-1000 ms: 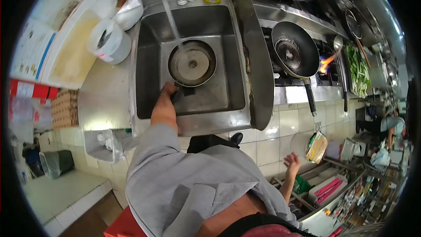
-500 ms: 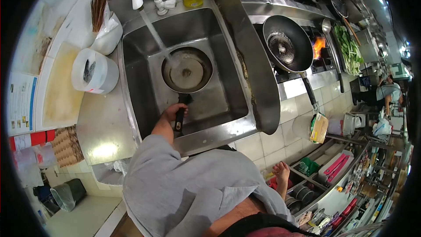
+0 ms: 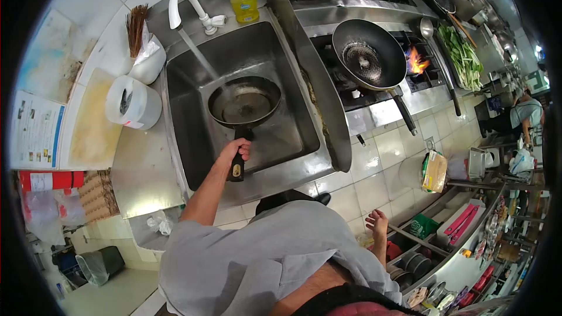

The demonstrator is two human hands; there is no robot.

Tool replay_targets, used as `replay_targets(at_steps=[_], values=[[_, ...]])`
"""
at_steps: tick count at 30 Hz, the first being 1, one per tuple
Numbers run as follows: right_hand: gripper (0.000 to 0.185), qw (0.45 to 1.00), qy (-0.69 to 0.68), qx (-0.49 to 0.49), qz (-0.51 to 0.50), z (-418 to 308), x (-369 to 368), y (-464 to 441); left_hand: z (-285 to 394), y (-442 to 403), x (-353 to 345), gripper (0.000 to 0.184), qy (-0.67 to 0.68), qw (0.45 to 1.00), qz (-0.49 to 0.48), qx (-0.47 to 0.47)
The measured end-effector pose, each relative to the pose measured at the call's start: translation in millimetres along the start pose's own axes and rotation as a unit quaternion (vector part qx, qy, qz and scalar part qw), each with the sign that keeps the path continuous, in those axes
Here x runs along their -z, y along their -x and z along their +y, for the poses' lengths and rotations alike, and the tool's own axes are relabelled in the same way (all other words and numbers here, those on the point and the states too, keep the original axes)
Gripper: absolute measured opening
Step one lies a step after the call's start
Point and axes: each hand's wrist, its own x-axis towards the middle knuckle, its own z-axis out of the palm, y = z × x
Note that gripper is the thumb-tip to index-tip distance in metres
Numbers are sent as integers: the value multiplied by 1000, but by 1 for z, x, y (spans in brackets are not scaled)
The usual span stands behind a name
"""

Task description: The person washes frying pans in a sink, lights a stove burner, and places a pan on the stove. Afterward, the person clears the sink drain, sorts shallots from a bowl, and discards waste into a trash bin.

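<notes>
At nine o'clock of the view a printed sheet [image 3: 36, 131] is hanging on the wall, and at half past eight brown egg trays [image 3: 96, 193] are standing near the counter [image 3: 133, 169]. A white tub [image 3: 134, 104] is resting on that counter at half past nine, with a bundle of brown sticks [image 3: 136, 29] poking up at ten. At eleven the faucet [image 3: 193, 9] is sending a stream of water [image 3: 201, 55] into the sink [image 3: 284, 143]. The left hand [image 3: 236, 150] is wrapping its fingers around the black handle [image 3: 236, 169] of a frying pan [image 3: 244, 105]; this pan is sitting within the sink, handle pointing to six, its rim meeting the stream at about ten on its own dial. Whether its base is touching the basin cannot be told. A yellow soap bottle [image 3: 244, 6] is standing by the sink's back edge at half past eleven. At half past one a dark wok [image 3: 369, 55] is resting on the stove [image 3: 374, 118], and at four the right hand [image 3: 376, 220] is hanging well apart from it, fingers loosely curled. A flame [image 3: 417, 61] is burning at the wok's three o'clock; at two, leafy greens [image 3: 459, 55] are lying beyond a ladle [image 3: 427, 28]. At three a co-worker [image 3: 524, 118] is standing in the background.
</notes>
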Motion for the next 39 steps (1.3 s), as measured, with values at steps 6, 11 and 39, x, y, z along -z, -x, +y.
replay_targets(at_steps=[6,11,39], values=[[34,998,1,13,-65,-9,27,-50,-12,101,-71,14,-47,986,40,-153],[32,992,26,40,-116,-18,78,-113,-21,164,-148,20,-39,965,50,-255],[35,990,-122,-34,61,85,292,-174,-155,-38,-507,13,-148,939,-260,-167]])
